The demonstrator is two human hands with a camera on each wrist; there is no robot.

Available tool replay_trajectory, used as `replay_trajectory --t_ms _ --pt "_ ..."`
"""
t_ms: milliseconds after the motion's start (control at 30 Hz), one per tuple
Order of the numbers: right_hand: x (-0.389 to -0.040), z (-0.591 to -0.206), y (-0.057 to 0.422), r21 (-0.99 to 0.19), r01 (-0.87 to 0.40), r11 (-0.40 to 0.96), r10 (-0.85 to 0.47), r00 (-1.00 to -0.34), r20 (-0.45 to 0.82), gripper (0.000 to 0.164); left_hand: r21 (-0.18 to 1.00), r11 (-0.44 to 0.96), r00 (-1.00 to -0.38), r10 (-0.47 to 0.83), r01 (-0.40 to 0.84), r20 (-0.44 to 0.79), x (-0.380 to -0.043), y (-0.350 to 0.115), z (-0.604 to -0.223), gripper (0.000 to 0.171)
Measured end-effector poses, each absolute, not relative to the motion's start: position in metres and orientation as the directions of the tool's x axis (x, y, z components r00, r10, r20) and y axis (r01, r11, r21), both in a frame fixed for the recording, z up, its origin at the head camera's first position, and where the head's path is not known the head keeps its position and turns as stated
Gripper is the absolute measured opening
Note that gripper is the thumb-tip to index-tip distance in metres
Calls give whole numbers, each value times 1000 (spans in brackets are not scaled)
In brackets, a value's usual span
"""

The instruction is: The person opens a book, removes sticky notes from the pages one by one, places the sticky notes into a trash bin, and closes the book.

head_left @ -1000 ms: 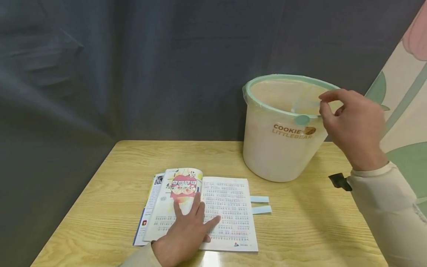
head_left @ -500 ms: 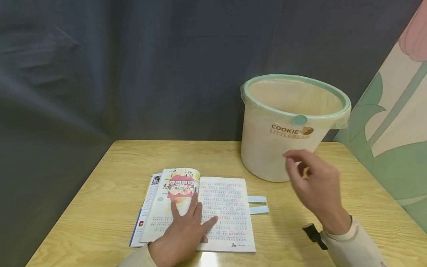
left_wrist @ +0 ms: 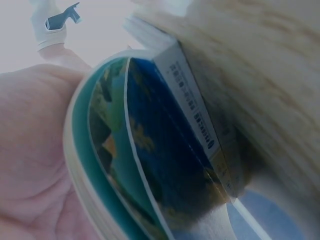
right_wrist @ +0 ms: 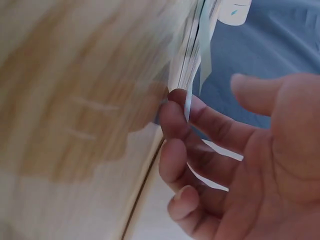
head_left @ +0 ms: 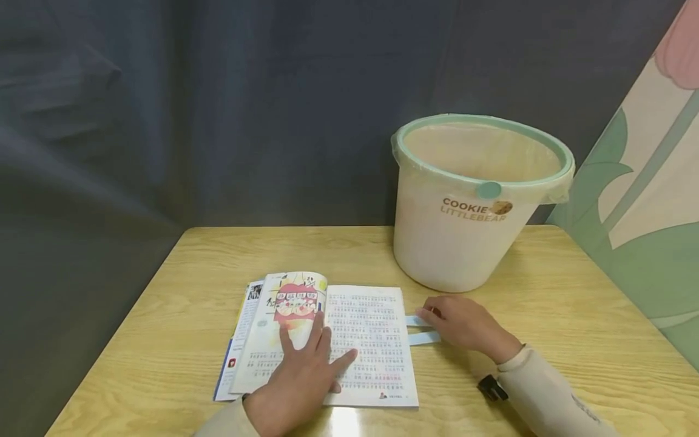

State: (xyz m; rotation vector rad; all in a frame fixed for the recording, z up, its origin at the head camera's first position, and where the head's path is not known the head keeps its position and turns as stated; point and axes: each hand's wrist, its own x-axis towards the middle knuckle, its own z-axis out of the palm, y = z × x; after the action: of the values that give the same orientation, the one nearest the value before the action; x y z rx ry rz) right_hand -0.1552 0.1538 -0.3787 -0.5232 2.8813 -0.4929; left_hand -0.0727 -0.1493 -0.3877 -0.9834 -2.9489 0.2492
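An open book (head_left: pixel 377 346) lies on the wooden table, an illustrated page on its left and printed text on its right. My left hand (head_left: pixel 303 376) rests across the fold with spread fingers. Two pale blue paper tabs jut from the book's right edge, an upper tab (head_left: pixel 412 320) and a lower tab (head_left: pixel 423 338). My right hand (head_left: pixel 464 323) is at the upper tab, covering its outer end in the head view. In the right wrist view a tab (right_wrist: pixel 188 107) meets the bent fingers (right_wrist: pixel 175 120), while the thumb stands well apart from them.
A white bin (head_left: pixel 453 243) with a mint green rim and a clear liner stands on the table (head_left: pixel 180 321) behind the book, to the right. A dark curtain (head_left: pixel 300 109) hangs behind; a painted wall (head_left: pixel 650 200) is on the right.
My right hand has come down from the bin's rim, toward me and left, to the upper tab. My left hand has stayed on the book.
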Motion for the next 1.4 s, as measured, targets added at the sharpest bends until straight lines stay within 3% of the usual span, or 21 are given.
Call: replay_trajectory --t_ms 233,667,900,1400 --pt "-157 -385 149 -376 -271 886 -355 -918 -175 21 -169 790 -802 597 590 -6 -73 -149 -388 50" --pt "-159 -394 137 -460 -275 845 -363 -925 -115 15 -163 792 -803 597 589 -2 -73 -151 -387 50" --pt "-160 -391 134 -497 -220 839 -302 -949 -89 10 -149 800 -810 587 581 -9 -71 -150 -387 51" --pt "-169 -388 131 -829 -16 558 -229 -964 -135 15 -155 800 -810 586 579 -1 -72 -149 -387 51"
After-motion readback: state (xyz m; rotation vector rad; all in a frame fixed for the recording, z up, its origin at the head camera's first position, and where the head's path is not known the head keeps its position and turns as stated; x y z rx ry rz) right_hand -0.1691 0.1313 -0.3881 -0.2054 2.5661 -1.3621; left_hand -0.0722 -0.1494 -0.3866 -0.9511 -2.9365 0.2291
